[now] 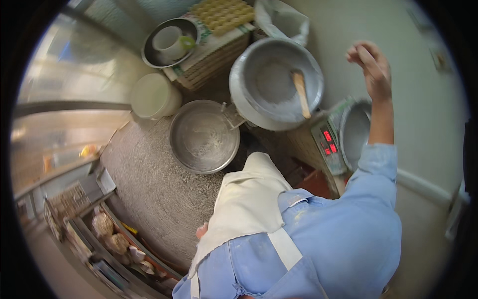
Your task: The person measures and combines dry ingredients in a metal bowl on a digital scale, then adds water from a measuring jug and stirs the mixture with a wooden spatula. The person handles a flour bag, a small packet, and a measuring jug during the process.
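Note:
My right hand point(371, 70) is raised high at the far right with its fingers bent and drawn together. What they hold, if anything, is too small to make out. Below it stands a scale point(326, 142) with a lit red display and a round metal basin point(354, 130) at its side. Left of the hand, a large deep metal pot point(244, 94) has a flat wooden stick point(300, 92) leaning inside it. A sliver of my left hand point(201, 230) shows beside my pale apron point(249, 199), its fingers mostly hidden.
A wide metal bowl point(179, 134) with whitish residue stands left of the pot. Behind it are a pale bucket point(154, 97) and a bowl point(148, 52) holding a white jug point(169, 42). Yellow egg trays point(221, 15) lie stacked; a drawer of bagged goods point(117, 244) is lower left.

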Tool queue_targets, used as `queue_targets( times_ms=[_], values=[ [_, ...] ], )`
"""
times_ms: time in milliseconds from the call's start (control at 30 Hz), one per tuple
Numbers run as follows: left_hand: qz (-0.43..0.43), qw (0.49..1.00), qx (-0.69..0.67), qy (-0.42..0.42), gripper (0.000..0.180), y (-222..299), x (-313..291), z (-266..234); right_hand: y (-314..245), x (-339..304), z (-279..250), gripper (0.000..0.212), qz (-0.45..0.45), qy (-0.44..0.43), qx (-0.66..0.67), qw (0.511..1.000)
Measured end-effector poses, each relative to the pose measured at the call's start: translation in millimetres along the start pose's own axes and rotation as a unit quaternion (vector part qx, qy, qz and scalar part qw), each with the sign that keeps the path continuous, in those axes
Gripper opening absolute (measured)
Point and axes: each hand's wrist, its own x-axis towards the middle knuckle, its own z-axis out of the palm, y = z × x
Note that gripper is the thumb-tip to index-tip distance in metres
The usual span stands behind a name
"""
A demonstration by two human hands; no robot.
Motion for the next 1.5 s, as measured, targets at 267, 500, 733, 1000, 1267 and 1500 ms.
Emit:
queue_targets(
  times_ms=[267, 500, 733, 1000, 1267, 1500],
  values=[
    [-0.269, 0.855, -0.438, 0.069, 0.032, -54, 121, -64, 50, -280, -98, 0.014, 0.174, 0.34, 0.029, 0.924],
    [-0.197, 0.885, -0.42, -0.034, 0.035, -36, 149, -89, 117, -370, -87, 0.012, 0.37, 0.401, 0.101, 0.832],
    [-0.109, 0.907, -0.385, -0.13, 0.037, 23, 142, -115, 153, -398, -90, 0.013, 0.492, 0.3, 0.126, 0.807],
    [-0.19, 0.88, -0.435, -0.033, 0.037, 122, 114, -183, 145, -274, -23, 0.015, 0.169, 0.11, -0.242, 0.949],
    [-0.168, 0.938, -0.294, -0.072, 0.039, 105, 114, -166, 145, -132, 36, 0.02, 0.082, -0.026, -0.479, 0.874],
    [-0.291, 0.833, -0.469, -0.011, 0.039, 112, 88, -192, 162, -100, 68, 0.026, 0.21, -0.102, -0.558, 0.797]
  ],
)
